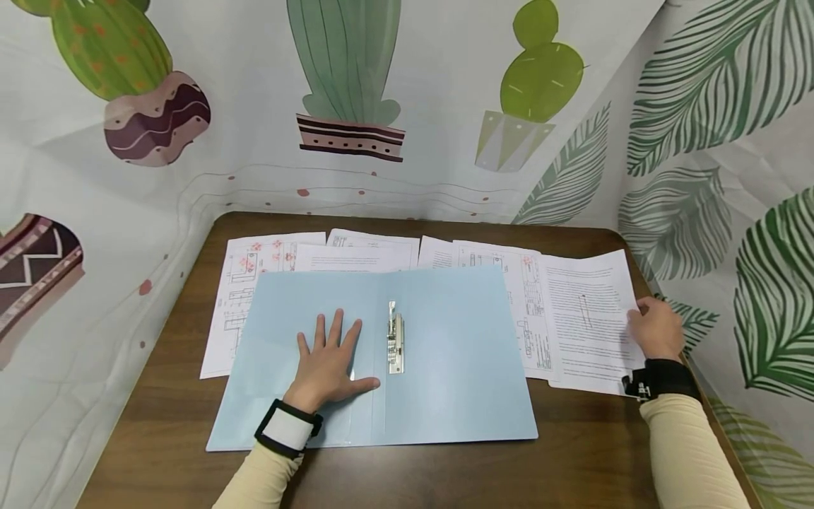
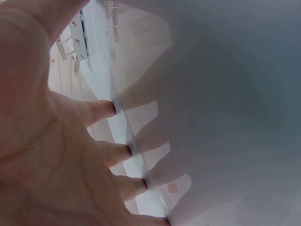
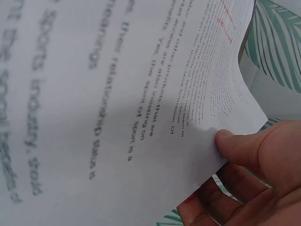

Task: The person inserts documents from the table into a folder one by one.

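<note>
Head view gives us a brown table (image 1: 445, 477) and, spread open on it, a blue folder (image 1: 458, 353). Right of the folder we find the printed sheet (image 1: 598, 346), its long axis pointing away from the person. It extends leftward from the right hand (image 1: 659, 329), the nearer one, which pinches its right edge between thumb and fingers; the left hand (image 1: 324, 367) rests splayed on the folder's left half, grasping nothing. We see white paper with dense dark lines of text, bowed in the right wrist view, and red marks (image 1: 586, 311) around its middle.
</note>
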`<action>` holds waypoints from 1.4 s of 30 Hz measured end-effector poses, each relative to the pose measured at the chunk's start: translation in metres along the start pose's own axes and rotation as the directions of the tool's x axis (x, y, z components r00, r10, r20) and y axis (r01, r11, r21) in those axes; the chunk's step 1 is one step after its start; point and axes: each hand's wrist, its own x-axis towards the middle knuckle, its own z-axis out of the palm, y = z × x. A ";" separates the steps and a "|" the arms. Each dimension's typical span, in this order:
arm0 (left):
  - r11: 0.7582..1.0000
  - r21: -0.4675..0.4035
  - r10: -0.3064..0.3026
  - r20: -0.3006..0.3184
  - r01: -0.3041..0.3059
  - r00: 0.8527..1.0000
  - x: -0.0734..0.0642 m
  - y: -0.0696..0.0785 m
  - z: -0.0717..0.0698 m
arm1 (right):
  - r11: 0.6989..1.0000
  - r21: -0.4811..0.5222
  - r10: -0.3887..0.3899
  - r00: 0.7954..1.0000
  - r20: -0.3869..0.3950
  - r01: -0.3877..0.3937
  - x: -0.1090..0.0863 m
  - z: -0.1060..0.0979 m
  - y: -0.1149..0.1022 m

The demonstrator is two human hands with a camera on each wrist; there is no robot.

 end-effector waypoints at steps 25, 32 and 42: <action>1.000 0.002 0.009 -0.017 -0.009 1.000 0.000 0.000 0.003 | 0.962 0.044 -0.239 0.906 -0.350 0.271 -0.039 -0.098 -0.031; 1.000 -0.005 0.000 -0.015 0.000 1.000 -0.002 0.000 0.003 | 0.930 0.027 -0.300 0.801 -0.518 0.366 -0.050 -0.116 -0.047; 1.000 0.001 0.008 -0.013 -0.008 1.000 -0.002 0.000 0.001 | 0.934 0.154 -0.176 0.791 -0.587 0.322 -0.052 -0.133 -0.059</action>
